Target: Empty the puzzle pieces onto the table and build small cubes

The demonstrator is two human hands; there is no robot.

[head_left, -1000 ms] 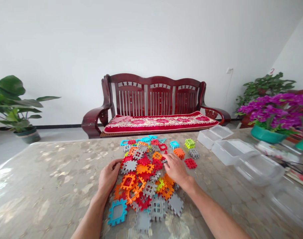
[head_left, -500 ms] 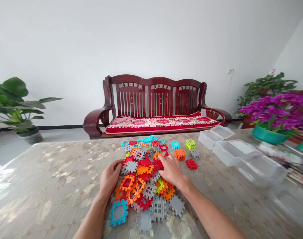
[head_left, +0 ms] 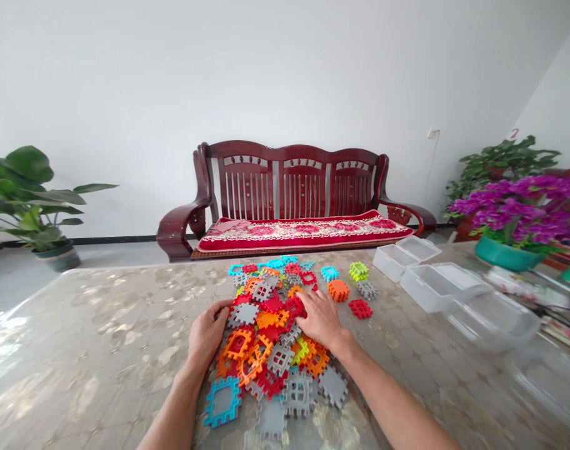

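A heap of square, toothed plastic tiles [head_left: 270, 337] in red, orange, grey, blue and green lies on the marbled table [head_left: 102, 350]. My left hand [head_left: 206, 334] rests flat on the heap's left edge, fingers stretched out and holding nothing. My right hand [head_left: 320, 319] lies on top of the heap at its right side, fingers spread over red and orange tiles, gripping none that I can see. Small sorted stacks stand beyond it: blue [head_left: 329, 273], orange [head_left: 338, 290], green [head_left: 358, 270], grey [head_left: 367, 289] and red [head_left: 360, 309].
Several clear plastic boxes [head_left: 435, 284] line the table's right side. A teal pot of purple flowers [head_left: 514, 219] stands behind them. A dark red wooden bench [head_left: 289, 200] faces the table's far edge, with a potted plant [head_left: 29, 206] on the floor at left.
My right hand has slid slightly left and nearer across the top of the heap. My left hand has stayed at the heap's left edge.
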